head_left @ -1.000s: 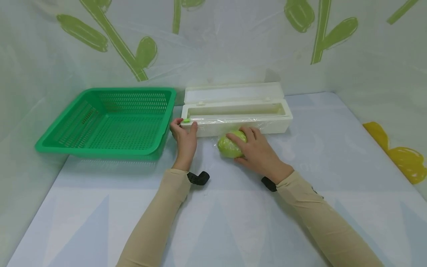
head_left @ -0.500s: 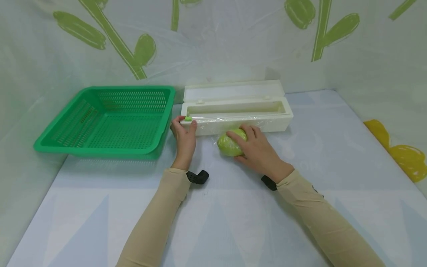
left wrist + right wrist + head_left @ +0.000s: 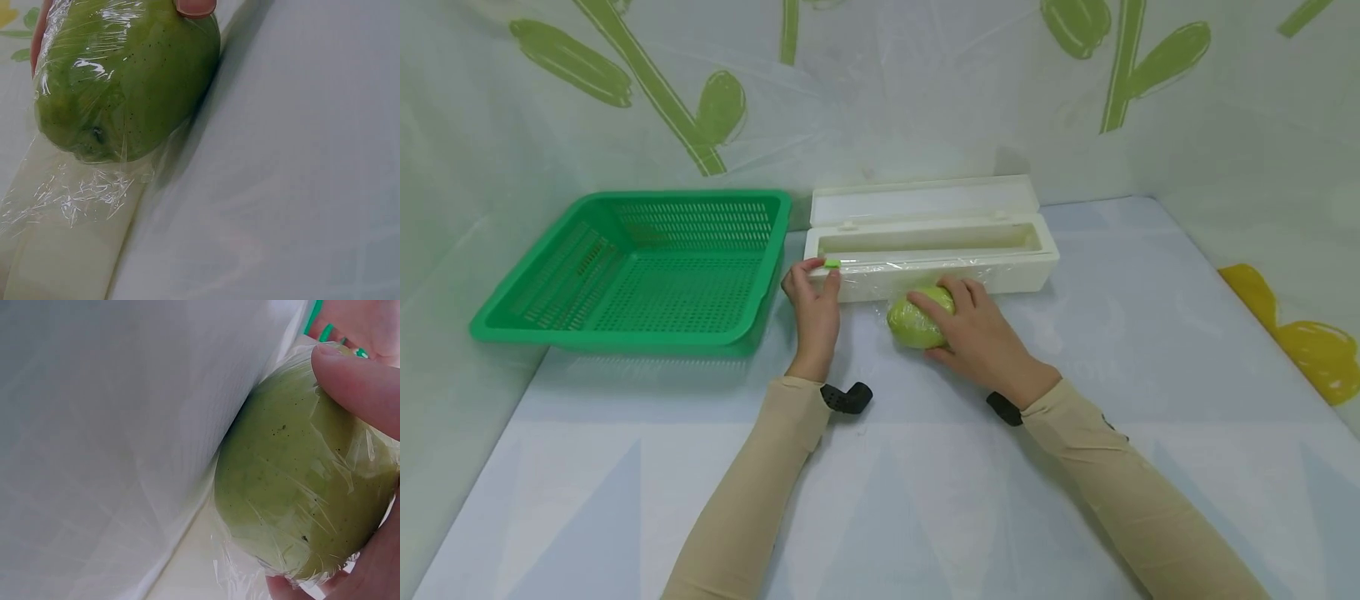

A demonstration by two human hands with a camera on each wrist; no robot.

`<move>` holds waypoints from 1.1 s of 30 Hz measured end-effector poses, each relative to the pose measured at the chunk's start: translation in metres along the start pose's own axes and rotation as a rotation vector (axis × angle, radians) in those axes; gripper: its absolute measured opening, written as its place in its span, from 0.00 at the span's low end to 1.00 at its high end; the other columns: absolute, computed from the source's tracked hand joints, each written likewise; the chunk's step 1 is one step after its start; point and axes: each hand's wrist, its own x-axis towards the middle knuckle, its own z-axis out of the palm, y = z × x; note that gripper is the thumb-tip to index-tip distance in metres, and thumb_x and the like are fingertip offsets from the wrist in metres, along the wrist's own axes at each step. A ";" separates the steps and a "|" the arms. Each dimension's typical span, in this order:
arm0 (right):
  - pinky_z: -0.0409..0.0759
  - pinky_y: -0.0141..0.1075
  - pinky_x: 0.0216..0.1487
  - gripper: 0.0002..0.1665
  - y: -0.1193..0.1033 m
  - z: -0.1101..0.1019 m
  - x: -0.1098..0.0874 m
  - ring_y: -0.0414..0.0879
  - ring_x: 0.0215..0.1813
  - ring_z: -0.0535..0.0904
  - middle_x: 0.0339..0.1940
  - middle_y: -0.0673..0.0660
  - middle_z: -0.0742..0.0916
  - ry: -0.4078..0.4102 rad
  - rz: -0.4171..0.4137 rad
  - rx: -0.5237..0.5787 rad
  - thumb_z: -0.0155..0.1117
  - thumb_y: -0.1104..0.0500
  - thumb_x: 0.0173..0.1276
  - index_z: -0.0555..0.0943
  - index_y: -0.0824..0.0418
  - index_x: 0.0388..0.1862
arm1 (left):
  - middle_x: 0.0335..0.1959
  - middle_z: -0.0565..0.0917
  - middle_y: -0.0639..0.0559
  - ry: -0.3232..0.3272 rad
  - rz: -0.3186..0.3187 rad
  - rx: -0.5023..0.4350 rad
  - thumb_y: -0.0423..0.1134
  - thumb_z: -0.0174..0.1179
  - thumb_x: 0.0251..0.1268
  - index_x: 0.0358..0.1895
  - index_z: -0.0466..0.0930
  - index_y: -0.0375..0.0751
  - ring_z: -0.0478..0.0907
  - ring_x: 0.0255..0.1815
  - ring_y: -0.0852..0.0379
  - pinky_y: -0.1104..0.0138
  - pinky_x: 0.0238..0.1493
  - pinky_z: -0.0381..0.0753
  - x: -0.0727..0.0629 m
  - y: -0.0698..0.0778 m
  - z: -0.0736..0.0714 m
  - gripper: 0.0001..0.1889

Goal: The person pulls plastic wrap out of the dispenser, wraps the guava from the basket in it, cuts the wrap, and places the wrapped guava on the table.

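Observation:
A smooth green fruit (image 3: 916,322) with small dark specks is wrapped in clear cling film. My right hand (image 3: 988,342) grips it from the right, against the front of the white cling film box (image 3: 940,281). Film (image 3: 75,194) stretches from the fruit to the box. The box lid (image 3: 925,200) is tipped back. My left hand (image 3: 816,321) holds the box's left end, thumb on the front wall. Its index finger touches the bright green slide cutter (image 3: 832,263) on the front edge. In the right wrist view, thumb and fingers curl round the fruit (image 3: 306,475).
A green perforated basket (image 3: 741,337) stands at the left of the box, close to my left hand. Behind the table (image 3: 887,500) rises a pale sheet (image 3: 910,100) with a green leaf print. A yellow print (image 3: 1315,354) shows at the right.
The slide cutter has moved a little to the right along the box edge, with my left index finger following. My right hand keeps its hold on the fruit. The head view has tilted slightly.

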 end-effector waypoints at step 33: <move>0.61 0.47 0.56 0.46 0.000 0.001 0.000 0.62 0.56 0.58 0.58 0.65 0.64 -0.027 0.027 0.022 0.71 0.47 0.48 0.61 0.49 0.65 | 0.65 0.54 0.56 0.033 0.025 -0.012 0.39 0.51 0.64 0.44 0.75 0.44 0.49 0.65 0.62 0.64 0.62 0.51 -0.001 0.003 0.002 0.08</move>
